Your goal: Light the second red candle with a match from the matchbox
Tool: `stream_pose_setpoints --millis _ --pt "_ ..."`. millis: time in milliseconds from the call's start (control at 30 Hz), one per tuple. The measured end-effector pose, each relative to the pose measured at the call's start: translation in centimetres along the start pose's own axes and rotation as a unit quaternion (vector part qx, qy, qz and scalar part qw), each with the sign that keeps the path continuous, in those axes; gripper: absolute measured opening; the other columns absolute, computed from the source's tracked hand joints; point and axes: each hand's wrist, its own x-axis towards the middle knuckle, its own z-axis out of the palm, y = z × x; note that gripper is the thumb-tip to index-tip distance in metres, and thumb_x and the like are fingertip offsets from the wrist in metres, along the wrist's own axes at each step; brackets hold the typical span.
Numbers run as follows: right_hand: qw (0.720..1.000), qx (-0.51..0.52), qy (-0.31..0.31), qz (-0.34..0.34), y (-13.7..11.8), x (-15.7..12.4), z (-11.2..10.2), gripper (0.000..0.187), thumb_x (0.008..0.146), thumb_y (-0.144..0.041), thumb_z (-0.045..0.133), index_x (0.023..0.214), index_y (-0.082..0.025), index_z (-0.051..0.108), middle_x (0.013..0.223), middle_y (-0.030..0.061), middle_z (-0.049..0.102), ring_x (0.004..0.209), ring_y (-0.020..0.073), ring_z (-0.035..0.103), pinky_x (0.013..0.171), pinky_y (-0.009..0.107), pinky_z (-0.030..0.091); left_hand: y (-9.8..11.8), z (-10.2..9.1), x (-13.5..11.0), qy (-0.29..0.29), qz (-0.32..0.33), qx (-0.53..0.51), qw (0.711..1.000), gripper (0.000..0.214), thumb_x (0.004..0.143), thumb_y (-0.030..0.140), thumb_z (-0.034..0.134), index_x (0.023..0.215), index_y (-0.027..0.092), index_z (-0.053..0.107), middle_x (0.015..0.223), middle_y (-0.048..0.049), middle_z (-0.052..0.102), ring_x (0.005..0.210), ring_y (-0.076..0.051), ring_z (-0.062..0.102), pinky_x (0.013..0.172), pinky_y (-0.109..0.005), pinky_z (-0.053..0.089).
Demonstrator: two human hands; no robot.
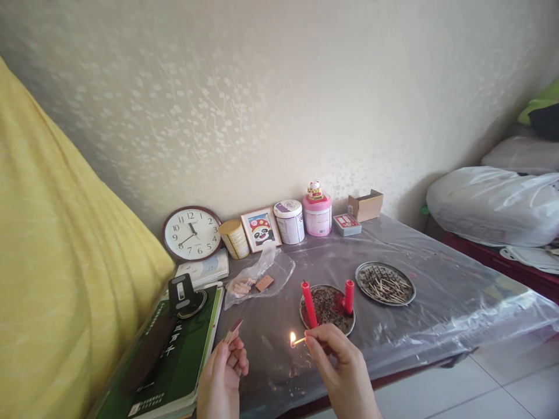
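Flame (292,338) of right hand (338,364) match near plate rim (305,321)

We see our left hand (222,378) holding a matchbox (233,330) in front of the books (170,361) at the table's (458,302) left end. To its right, our right hand (338,364) holds a lit match (297,341) just in front of a plate (347,326) with two candles (309,304) on it. A plate of matches (385,283) lies behind and to the right. A clock (191,233), a picture frame (261,229) and tins (289,221) stand in a row along the wall (279,105).
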Motion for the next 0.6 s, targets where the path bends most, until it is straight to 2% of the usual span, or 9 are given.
stream_pose_setpoints --millis 133,300,500,600 --pt "0.998 -0.010 -0.006 -0.057 -2.3 0.7 -0.3 0.017 0.090 -0.029 0.053 0.080 -0.021 0.065 0.079 0.0033 0.064 0.066 0.0152 0.058 0.060 0.022 0.044 -0.3 -0.3 0.4 0.001 -0.001 -0.004 1.000 0.041 0.064 0.050 0.073 0.088 0.017 0.074 0.065 -0.0032 0.060 0.050 -0.013 0.048 0.042 -0.026 0.039" --pt "0.996 -0.017 0.009 -0.082 -4.1 2.7 -0.6 0.017 0.090 -0.029 0.053 0.081 -0.021 0.065 0.080 0.0042 0.064 0.070 0.0163 0.058 0.062 0.024 0.044 -0.9 -0.6 0.8 0.004 -0.001 -0.016 1.000 0.041 0.061 0.050 0.076 0.084 0.016 0.074 0.065 -0.0041 0.062 0.049 -0.013 0.049 0.041 -0.025 0.039" --pt "0.998 0.041 0.056 -0.013 -3.4 4.2 -1.7 0.020 0.087 -0.037 0.057 0.081 -0.021 0.066 0.069 0.0024 0.063 0.060 0.0149 0.055 0.054 0.023 0.043 -1.2 -0.8 1.2 0.019 -0.007 -0.008 1.000 0.045 0.054 0.051 0.079 0.081 0.015 0.074 0.061 -0.0044 0.062 0.048 -0.013 0.048 0.040 -0.025 0.038" --pt "0.991 0.076 0.106 0.017 -3.1 4.6 -2.8 0.022 0.082 -0.041 0.062 0.080 -0.020 0.068 0.065 0.0024 0.063 0.058 0.0153 0.057 0.052 0.022 0.046 -1.3 -0.6 1.1 0.019 -0.005 0.000 1.000 0.045 0.056 0.052 0.078 0.081 0.016 0.074 0.062 -0.0041 0.062 0.048 -0.013 0.048 0.039 -0.025 0.037"
